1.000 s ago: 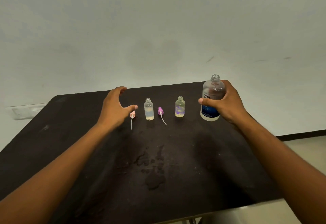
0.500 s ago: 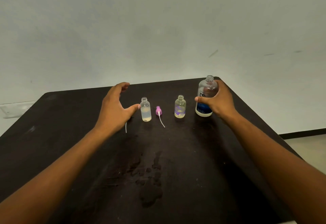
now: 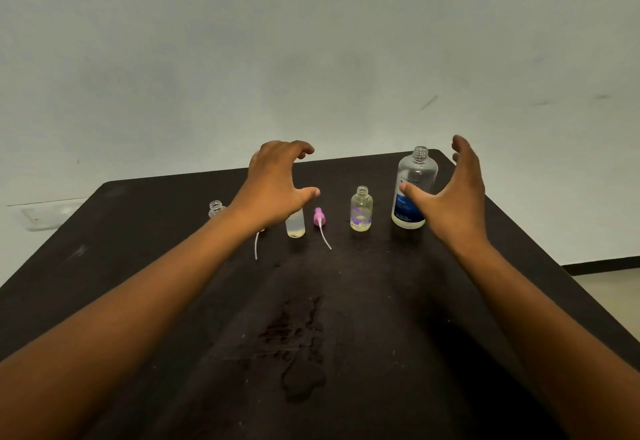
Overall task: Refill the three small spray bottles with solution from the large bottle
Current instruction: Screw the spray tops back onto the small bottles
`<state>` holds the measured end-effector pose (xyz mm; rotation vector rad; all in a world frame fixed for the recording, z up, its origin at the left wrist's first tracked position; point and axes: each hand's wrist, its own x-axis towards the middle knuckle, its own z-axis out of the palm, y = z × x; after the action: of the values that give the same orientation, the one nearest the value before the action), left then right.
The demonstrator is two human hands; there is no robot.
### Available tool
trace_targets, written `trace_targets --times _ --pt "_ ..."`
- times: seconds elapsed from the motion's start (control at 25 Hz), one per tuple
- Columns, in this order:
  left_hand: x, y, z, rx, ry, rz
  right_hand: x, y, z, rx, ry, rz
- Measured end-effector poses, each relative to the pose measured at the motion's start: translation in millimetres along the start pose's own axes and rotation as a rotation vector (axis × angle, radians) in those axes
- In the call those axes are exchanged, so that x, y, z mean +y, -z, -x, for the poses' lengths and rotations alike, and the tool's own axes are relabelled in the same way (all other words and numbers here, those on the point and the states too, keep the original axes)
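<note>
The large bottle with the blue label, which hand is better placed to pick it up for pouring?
Right. The right hand is spread open beside the large bottle, thumb near its label. The left hand hovers over the small bottles, farther away.

The large bottle [image 3: 414, 190] carries a blue label; its white print is too blurred to read.
</note>
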<state>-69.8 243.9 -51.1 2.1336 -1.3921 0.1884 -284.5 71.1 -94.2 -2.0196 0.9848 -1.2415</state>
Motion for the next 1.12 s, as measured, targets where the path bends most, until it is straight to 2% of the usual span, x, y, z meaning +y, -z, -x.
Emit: trace_targets --times 0.08,0.16,0.28,0.4,0.56,0.68,0.88,1.12 --pt "9.4 -5.5 -18.5 -0.13 0.001 -0.157 -15.6 4.6 17.1 0.075 0.159 -0.037" --pt "16.9 -13.9 -35.3 -0.3 -0.017 -0.314 -26.0 -1.4 30.1 0.006 0.207 -0.057" --pt "25.8 -31.0 -56.7 -0.488 -0.049 -0.497 -22.3 -22.2 34.9 -0.15 0.157 -0.005" --pt "25.1 -49.1 -73.9 -0.645 -0.005 -0.622 -10.4 -42.5 30.1 -0.258 0.069 0.046" --pt "15.1 -67.7 -85.6 -0.789 0.046 -0.709 -1.3 -64.5 23.0 -0.353 -0.023 0.131" --pt "13.8 -72.4 -88.4 -0.804 0.033 -0.712 2.4 -75.1 19.6 -0.379 -0.065 0.133" --pt "15.8 -70.0 -87.0 -0.727 -0.022 -0.662 6.2 -81.9 17.7 -0.339 -0.078 0.063" --pt "19.4 -35.1 -69.6 -0.577 -0.099 -0.41 -4.7 -59.3 30.8 -0.289 -0.084 -0.037"
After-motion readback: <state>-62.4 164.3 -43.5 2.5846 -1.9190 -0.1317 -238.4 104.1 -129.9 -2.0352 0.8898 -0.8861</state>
